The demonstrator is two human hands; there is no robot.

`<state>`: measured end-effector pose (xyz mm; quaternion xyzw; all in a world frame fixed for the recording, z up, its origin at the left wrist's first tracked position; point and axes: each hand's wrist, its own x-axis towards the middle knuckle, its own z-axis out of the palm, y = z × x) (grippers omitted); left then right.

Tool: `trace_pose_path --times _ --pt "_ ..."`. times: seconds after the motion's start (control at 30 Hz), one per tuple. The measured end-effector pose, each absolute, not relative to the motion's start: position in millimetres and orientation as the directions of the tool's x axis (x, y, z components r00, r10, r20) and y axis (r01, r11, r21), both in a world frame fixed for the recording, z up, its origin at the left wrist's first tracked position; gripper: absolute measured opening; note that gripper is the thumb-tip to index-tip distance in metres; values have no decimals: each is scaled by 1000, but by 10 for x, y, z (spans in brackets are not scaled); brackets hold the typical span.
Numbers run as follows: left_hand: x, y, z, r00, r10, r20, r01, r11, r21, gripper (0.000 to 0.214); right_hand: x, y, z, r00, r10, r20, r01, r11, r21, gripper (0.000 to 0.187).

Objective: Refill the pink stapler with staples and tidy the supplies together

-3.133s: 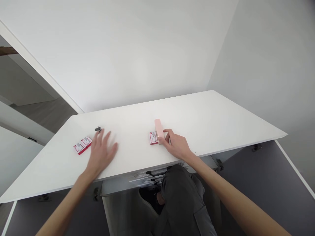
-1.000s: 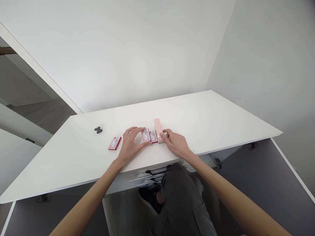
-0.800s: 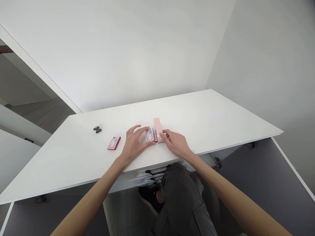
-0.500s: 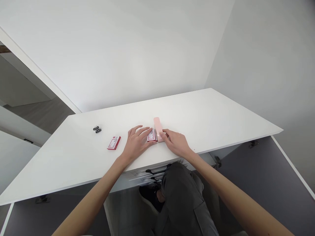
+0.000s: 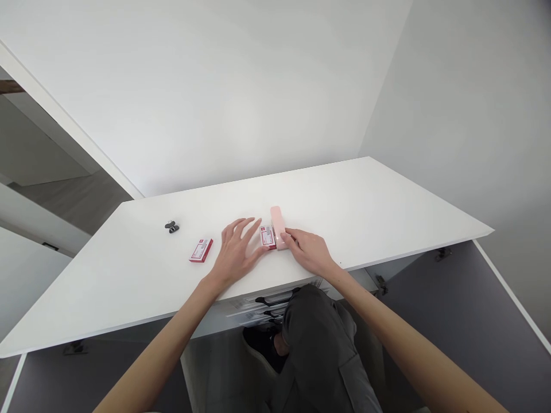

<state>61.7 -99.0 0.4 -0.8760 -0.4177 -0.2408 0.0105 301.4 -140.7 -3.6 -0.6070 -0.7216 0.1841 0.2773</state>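
Note:
A pink stapler [image 5: 278, 225] lies lengthwise on the white table, its far end pointing toward the wall. My right hand [image 5: 306, 248] holds its near end, thumb on top and fingers along the right side. Against the stapler's left side sits a small red-and-white box [image 5: 267, 237] with a printed label. My left hand [image 5: 237, 250] is spread open just left of that box, its thumb tip close to the box's near edge; whether it touches is hard to tell. Farther left lies a second red-and-white box [image 5: 201, 250], out of either hand.
Two small dark oval items [image 5: 171, 226] lie at the back left of the white table [image 5: 365, 201]. Drawers with black handles [image 5: 278, 299] are below the front edge, close to my knee [image 5: 312, 321]. A wall rises behind the table.
My left hand has loosened from the box and drawn slightly left, its fingers lifting off the label. The right hand stays on the stapler. The view has shifted a little.

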Motion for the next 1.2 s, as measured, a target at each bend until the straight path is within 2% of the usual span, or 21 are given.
trace_pose_path --times 0.17,0.3,0.43,0.67,0.8,0.97,1.2 --pt "132 -981 21 255 807 533 878 -424 222 57 3029 -1407 -9 -109 980 166 768 189 -612 51" --pt "-276 -1085 2 147 884 443 938 -267 222 61 3035 -1405 -7 -108 981 160 764 185 -618 52" --pt "-378 -1214 16 193 921 339 933 -280 228 52 3037 -1397 -26 -102 981 163 755 183 -630 52" --pt "-258 -1249 99 234 902 362 924 -322 205 51 3035 -1389 -33 -91 982 164 760 175 -626 49" --pt "-253 -1272 142 237 930 282 918 -309 248 57 3034 -1389 -42 -88 982 165 761 173 -625 49" --pt "-228 -1317 184 357 900 251 890 -409 200 69 3031 -1387 -59 -81 985 155 759 162 -631 48" --pt "-275 -1350 230 467 876 121 821 -480 309 71 3033 -1390 -60 -84 984 159 748 168 -642 47"
